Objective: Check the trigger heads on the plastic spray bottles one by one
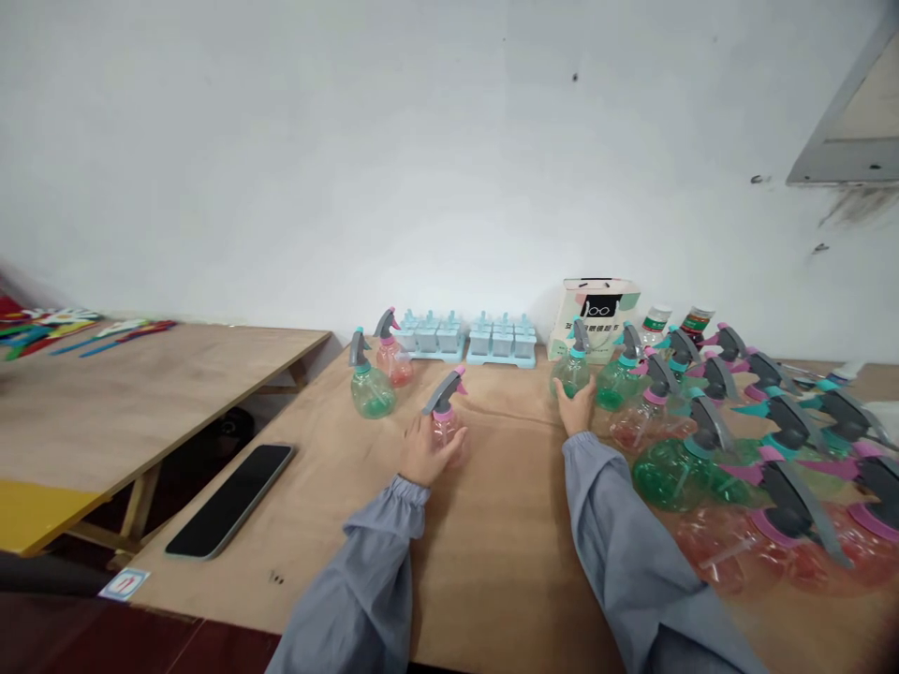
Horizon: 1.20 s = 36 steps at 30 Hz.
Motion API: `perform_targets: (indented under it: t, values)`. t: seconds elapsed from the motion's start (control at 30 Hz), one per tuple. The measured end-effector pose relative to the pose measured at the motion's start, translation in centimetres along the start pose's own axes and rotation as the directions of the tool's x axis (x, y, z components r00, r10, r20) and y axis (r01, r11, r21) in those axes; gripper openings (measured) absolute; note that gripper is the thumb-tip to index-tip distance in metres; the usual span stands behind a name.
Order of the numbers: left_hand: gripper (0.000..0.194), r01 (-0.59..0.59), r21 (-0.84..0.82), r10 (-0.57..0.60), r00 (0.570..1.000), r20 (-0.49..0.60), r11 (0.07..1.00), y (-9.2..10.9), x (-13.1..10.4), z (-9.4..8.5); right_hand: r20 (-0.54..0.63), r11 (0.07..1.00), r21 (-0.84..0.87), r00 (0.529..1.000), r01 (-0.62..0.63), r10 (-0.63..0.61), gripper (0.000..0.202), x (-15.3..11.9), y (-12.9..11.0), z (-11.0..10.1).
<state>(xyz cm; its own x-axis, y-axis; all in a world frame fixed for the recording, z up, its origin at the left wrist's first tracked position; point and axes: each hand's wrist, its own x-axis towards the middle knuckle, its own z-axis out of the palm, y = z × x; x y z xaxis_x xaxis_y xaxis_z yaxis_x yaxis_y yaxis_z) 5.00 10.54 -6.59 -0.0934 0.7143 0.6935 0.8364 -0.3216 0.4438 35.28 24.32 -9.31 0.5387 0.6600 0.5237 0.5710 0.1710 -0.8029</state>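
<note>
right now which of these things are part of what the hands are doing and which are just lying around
In hand:
- left hand around a pink spray bottle
- right hand on a green spray bottle
- two spray bottles standing by the wall
- pile of spray bottles on the right

Lying about:
- phone
- blue ice-lolly moulds
- printed box
- coloured strips on the other table

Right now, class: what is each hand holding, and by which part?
The left hand grips the clear pink plastic spray bottle round its body. The right hand rests against the lower body of the clear green plastic spray bottle; a full grip cannot be told.
</note>
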Motion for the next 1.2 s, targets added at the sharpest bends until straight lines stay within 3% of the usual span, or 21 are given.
perform_targets:
  t: [0.23, 0.33, 0.43, 0.53, 0.63, 0.67, 0.73, 0.83, 0.9, 0.97, 1.03, 1.07, 1.13, 1.2]
  values:
    - [0.054, 0.042, -0.055, -0.040, 0.998, 0.044, 0.998, 0.4, 0.0, -0.1, 0.018, 0.999, 0.034, 1.000, 0.008, -0.008, 0.107, -1.8, 0.1, -0.6]
    - [0.052, 0.055, -0.107, -0.046, 0.995, 0.086, 0.993, 0.9, -0.3, -0.1, -0.055, 0.995, 0.058, 0.996, 0.077, -0.073, 0.095, -4.2, -1.2, -1.7]
    - [0.042, 0.027, -0.151, -0.009, 0.992, 0.122, 0.988, 1.5, -1.0, 0.2, -0.085, 0.972, 0.122, 0.978, 0.201, -0.191, 0.069, -7.2, -4.3, -2.8]
    - [0.035, 0.005, -0.122, 0.011, 0.991, 0.130, 0.993, 2.3, -1.8, 1.1, 0.111, 0.901, 0.306, 0.929, 0.307, -0.354, 0.057, -9.8, -8.4, -3.2]
    - [0.039, -0.009, -0.003, 0.009, 0.995, 0.098, 1.000, 3.2, -2.5, 2.1, 0.355, 0.808, 0.493, 0.773, 0.323, -0.526, 0.076, -11.5, -12.1, -3.2]
    - [0.042, -0.028, 0.031, 0.024, 0.995, 0.097, 0.999, 3.5, -2.8, 2.3, 0.400, 0.798, 0.524, 0.742, 0.297, -0.538, 0.081, -11.8, -13.1, -3.2]
    - [0.053, -0.090, 0.068, 0.081, 0.989, 0.125, 0.994, 4.2, -3.2, 2.6, 0.458, 0.816, 0.540, 0.742, 0.205, -0.489, 0.082, -12.0, -14.4, -3.2]
    - [0.069, -0.229, 0.038, 0.215, 0.950, 0.226, 0.973, 4.7, -3.7, 2.8, 0.479, 0.842, 0.533, 0.792, 0.079, -0.378, 0.063, -11.3, -15.0, -3.3]
    - [0.071, -0.257, -0.009, 0.252, 0.939, 0.234, 0.966, 4.3, -3.4, 2.8, 0.468, 0.839, 0.542, 0.814, 0.043, -0.344, 0.051, -10.2, -14.7, -3.7]
    - [0.064, -0.164, -0.036, 0.167, 0.981, 0.100, 0.986, 2.9, -2.1, 2.3, 0.472, 0.834, 0.552, 0.821, 0.009, -0.321, 0.042, -8.9, -14.2, -4.2]
    - [0.057, 0.023, -0.057, -0.032, 0.988, -0.150, 0.998, 0.4, -0.1, 1.2, 0.485, 0.831, 0.556, 0.816, -0.010, -0.315, 0.037, -7.5, -13.6, -4.7]
    - [0.057, 0.120, -0.053, -0.130, 0.959, -0.253, 0.991, -1.2, 1.1, 0.4, 0.486, 0.833, 0.554, 0.813, -0.003, -0.320, 0.035, -6.9, -13.3, -4.9]
    - [0.057, 0.378, -0.038, -0.356, 0.827, -0.435, 0.925, -4.7, 3.5, -1.5, 0.483, 0.843, 0.538, 0.815, 0.013, -0.321, 0.033, -6.0, -13.0, -5.3]
    - [0.063, 0.488, -0.046, -0.449, 0.757, -0.475, 0.872, -7.9, 5.5, -3.4, 0.509, 0.856, 0.517, 0.804, 0.000, -0.307, 0.031, -5.6, -12.9, -5.5]
